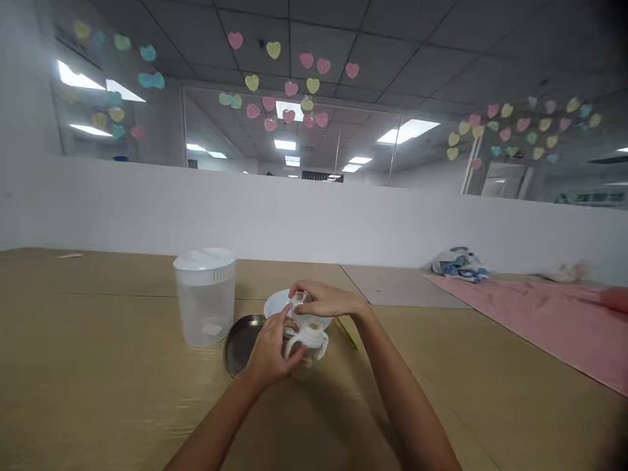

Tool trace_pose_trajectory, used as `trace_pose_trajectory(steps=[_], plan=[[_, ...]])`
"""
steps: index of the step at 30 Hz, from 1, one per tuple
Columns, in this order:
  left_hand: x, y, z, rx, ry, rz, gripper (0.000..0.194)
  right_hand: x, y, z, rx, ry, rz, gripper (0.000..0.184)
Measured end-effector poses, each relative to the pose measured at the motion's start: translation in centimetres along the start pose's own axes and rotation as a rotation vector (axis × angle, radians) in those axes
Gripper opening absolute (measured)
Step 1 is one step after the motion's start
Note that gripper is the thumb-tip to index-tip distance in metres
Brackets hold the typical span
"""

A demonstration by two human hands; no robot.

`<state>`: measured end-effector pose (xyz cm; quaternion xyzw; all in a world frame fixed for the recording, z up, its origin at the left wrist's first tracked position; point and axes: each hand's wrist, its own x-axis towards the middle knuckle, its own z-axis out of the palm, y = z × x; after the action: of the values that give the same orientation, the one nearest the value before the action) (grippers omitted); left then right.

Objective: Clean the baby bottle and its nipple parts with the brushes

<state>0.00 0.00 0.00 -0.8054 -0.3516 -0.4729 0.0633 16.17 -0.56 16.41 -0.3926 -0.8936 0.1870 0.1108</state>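
Observation:
In the head view, a small white baby cup point(313, 335) with side handles is tilted over the table. My left hand point(267, 347) is closed round its handle side. Just above it, my right hand point(326, 299) grips a small clear dome-shaped cap point(299, 300) with bent fingers. The cap is close to the cup's top; whether they touch I cannot tell. Behind both hands lies a white plate point(275, 303), partly hidden. A dark round metal dish point(240, 345) rests to the left of my left hand.
A tall translucent pitcher point(205, 301) with a white lid stands at the left. A thin yellow-green stick point(347, 333) lies right of the plate. Further right are a crumpled plastic bag point(460, 264) and a pink cloth point(534, 320). A low white wall point(294, 222) closes off the back.

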Motion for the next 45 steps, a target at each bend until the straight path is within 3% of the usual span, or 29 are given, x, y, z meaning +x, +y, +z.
trace_pose_trajectory(steps=[11,15,19,23,28,35,45], plan=[[0.5,0.6,-0.9,-0.09,-0.119,-0.075,0.067,-0.4,1.1,-0.8,0.042,0.169,-0.084,0.033],[0.6,0.6,-0.8,-0.104,-0.158,-0.062,0.062,-0.3,1.5,-0.8,-0.02,-0.001,-0.123,0.031],[0.6,0.7,-0.7,-0.06,-0.175,-0.089,0.06,0.0,1.7,-0.6,-0.089,-0.167,-0.076,0.034],[0.7,0.8,-0.5,0.017,-0.199,-0.112,0.052,0.1,1.7,-0.4,-0.112,-0.188,-0.03,0.036],[0.7,1.0,-0.3,0.105,-0.274,-0.034,0.04,0.1,1.5,-0.4,-0.131,-0.183,-0.018,0.035],[0.7,1.2,-0.4,0.149,-0.354,-0.058,0.037,0.4,1.6,-0.1,-0.153,-0.159,0.001,0.034],[0.8,1.5,-0.6,0.156,-0.373,-0.09,0.035,0.7,1.1,1.0,-0.224,-0.142,0.016,0.032]])
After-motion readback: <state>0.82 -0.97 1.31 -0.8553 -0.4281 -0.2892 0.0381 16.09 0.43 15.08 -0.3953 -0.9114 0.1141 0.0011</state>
